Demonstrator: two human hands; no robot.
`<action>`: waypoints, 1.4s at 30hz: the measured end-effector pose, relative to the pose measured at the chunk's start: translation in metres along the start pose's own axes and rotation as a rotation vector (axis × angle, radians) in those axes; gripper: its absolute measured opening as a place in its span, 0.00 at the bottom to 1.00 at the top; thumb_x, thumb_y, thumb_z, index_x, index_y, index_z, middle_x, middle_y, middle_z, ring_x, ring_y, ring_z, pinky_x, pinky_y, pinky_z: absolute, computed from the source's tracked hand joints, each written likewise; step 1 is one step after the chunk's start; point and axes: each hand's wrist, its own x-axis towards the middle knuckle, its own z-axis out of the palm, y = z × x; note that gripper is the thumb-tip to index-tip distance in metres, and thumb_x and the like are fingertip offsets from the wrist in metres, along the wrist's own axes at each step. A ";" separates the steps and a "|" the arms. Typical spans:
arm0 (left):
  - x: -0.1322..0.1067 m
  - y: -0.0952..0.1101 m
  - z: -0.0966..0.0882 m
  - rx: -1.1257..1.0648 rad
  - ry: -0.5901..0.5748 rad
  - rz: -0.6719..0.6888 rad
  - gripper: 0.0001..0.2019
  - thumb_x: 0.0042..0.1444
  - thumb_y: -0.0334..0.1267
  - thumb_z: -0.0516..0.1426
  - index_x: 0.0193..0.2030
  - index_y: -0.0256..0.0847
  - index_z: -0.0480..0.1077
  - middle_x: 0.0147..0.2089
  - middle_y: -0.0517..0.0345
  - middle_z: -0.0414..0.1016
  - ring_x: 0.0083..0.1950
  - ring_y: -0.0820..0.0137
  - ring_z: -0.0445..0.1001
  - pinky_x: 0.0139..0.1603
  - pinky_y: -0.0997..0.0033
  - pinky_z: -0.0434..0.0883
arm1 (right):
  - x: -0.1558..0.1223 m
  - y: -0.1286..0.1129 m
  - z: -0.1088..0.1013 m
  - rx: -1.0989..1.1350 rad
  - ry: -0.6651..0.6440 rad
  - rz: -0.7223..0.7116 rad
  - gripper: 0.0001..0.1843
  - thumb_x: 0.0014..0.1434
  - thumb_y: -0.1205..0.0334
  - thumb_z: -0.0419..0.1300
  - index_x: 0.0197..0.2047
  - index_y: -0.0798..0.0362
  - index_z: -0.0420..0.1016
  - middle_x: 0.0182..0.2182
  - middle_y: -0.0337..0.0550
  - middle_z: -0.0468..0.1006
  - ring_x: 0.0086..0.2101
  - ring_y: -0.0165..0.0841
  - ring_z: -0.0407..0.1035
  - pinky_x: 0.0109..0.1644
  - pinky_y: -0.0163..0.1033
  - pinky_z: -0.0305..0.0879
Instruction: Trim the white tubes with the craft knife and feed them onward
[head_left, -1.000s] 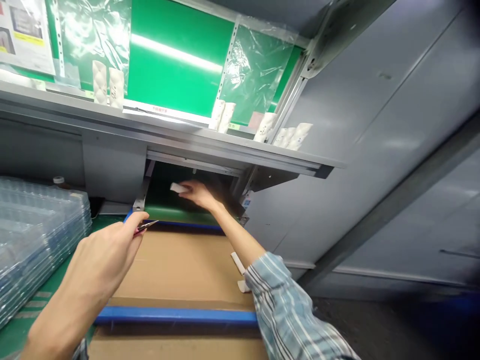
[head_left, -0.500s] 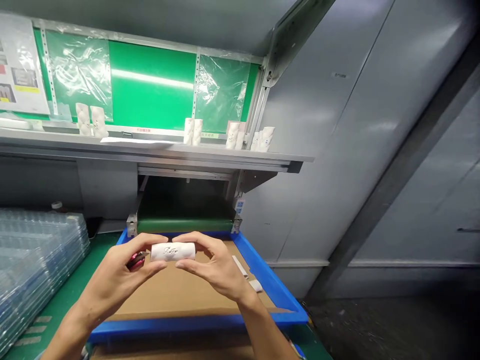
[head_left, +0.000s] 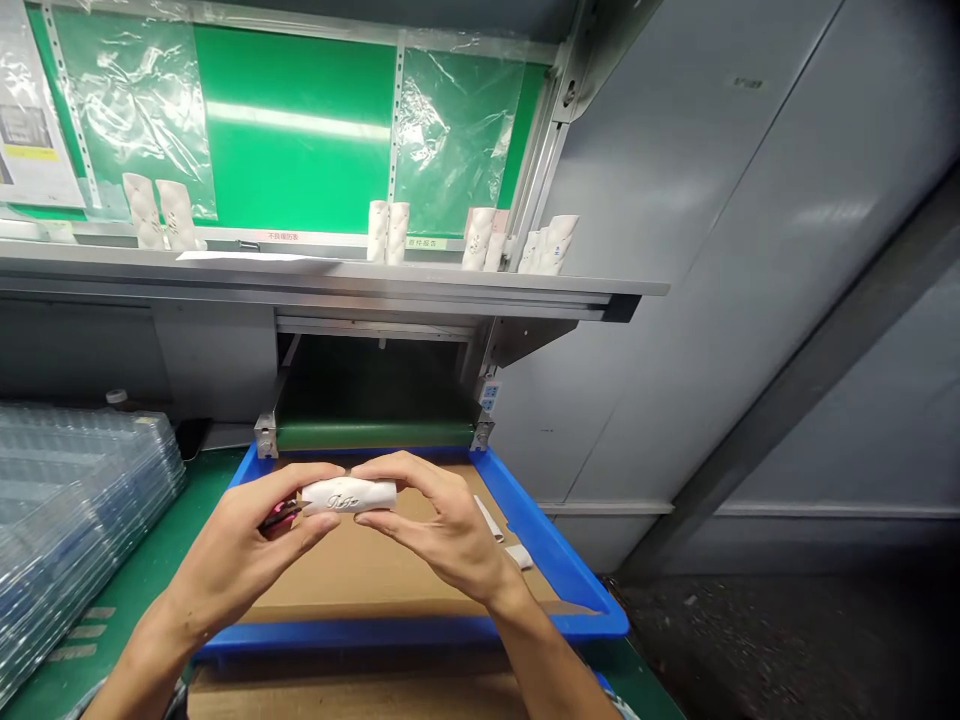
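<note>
A white tube (head_left: 349, 495) is gripped endwise between both hands — left hand (head_left: 247, 545), right hand (head_left: 442, 525) — above a blue tray (head_left: 559, 570).

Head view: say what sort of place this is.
Probably a factory line workstation: a green conveyor belt ends at a blue tray, clear plastic trays stacked beside it, white parts line the shelf.

A blue tray (head_left: 375, 634) lined with cardboard (head_left: 360, 575) sits at lower centre; clear plastic trays (head_left: 75, 500) stack at left; white tubes (head_left: 388, 232) stand on the grey shelf (head_left: 337, 280) above a green belt (head_left: 375, 435).
</note>
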 end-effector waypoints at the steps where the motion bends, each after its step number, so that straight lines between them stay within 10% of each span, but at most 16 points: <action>1: 0.000 0.000 0.000 0.003 0.016 0.021 0.12 0.68 0.45 0.65 0.55 0.49 0.83 0.47 0.61 0.89 0.40 0.71 0.86 0.38 0.81 0.77 | 0.000 0.000 0.000 0.036 0.000 0.032 0.18 0.66 0.55 0.75 0.58 0.43 0.84 0.50 0.43 0.88 0.48 0.40 0.83 0.51 0.43 0.80; 6: 0.000 -0.001 0.001 0.022 0.101 0.158 0.12 0.68 0.41 0.66 0.56 0.49 0.83 0.49 0.60 0.89 0.44 0.71 0.87 0.42 0.83 0.78 | 0.002 -0.004 0.001 0.306 -0.058 0.242 0.19 0.67 0.57 0.75 0.59 0.47 0.84 0.46 0.41 0.89 0.41 0.35 0.85 0.49 0.39 0.81; 16: 0.002 0.001 0.002 0.014 0.099 0.177 0.11 0.68 0.43 0.66 0.55 0.48 0.83 0.49 0.60 0.89 0.45 0.70 0.88 0.42 0.83 0.79 | 0.001 -0.007 0.003 0.299 -0.056 0.221 0.17 0.67 0.61 0.73 0.59 0.47 0.84 0.49 0.40 0.88 0.44 0.33 0.83 0.52 0.37 0.80; 34: 0.002 0.003 -0.001 -0.039 -0.108 -0.126 0.15 0.72 0.48 0.58 0.58 0.47 0.77 0.49 0.60 0.85 0.43 0.71 0.81 0.41 0.79 0.75 | 0.003 -0.003 0.003 0.146 -0.058 -0.023 0.20 0.69 0.72 0.69 0.59 0.41 0.85 0.56 0.40 0.85 0.57 0.35 0.79 0.64 0.40 0.76; 42: 0.002 0.004 -0.001 -0.048 -0.072 -0.103 0.15 0.69 0.49 0.62 0.57 0.47 0.79 0.46 0.61 0.86 0.38 0.72 0.81 0.37 0.79 0.75 | 0.001 -0.004 0.003 0.244 -0.067 0.243 0.20 0.66 0.61 0.75 0.60 0.45 0.82 0.50 0.39 0.89 0.48 0.34 0.85 0.56 0.36 0.81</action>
